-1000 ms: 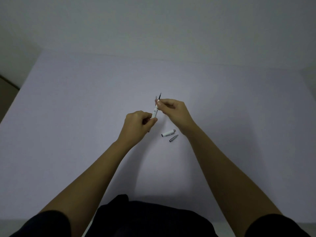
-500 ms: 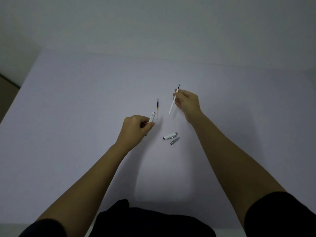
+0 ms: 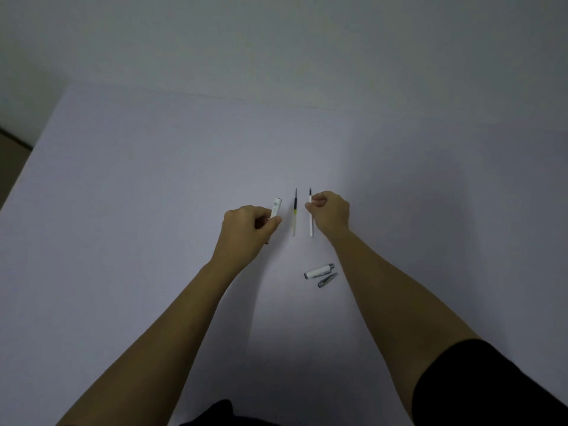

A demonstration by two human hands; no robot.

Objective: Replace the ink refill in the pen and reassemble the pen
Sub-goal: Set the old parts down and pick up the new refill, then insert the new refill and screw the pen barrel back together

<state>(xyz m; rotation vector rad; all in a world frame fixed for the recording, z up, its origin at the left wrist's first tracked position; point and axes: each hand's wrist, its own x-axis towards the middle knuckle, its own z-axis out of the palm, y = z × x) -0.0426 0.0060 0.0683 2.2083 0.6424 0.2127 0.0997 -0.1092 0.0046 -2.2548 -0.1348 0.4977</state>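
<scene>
My left hand (image 3: 246, 229) is closed around a white pen barrel (image 3: 276, 208) whose upper end sticks up past the thumb. A thin refill with a dark upper part and a yellowish band (image 3: 295, 212) lies on the table between my hands. My right hand (image 3: 330, 212) pinches a white refill with a dark tip (image 3: 310, 210), held almost parallel to the lying one and close to the table. Nearer to me lie a white pen cap with a silver end (image 3: 319, 271) and a small grey cone-shaped tip piece (image 3: 327, 280).
The work surface is a pale lilac table (image 3: 153, 195) whose far edge meets a grey wall. Its left edge runs diagonally at the far left. Dark clothing shows at the bottom of the view.
My right hand drew the white refill out of the barrel, swung it to the right, then brought it down beside the refill lying on the table. My left hand kept the barrel.
</scene>
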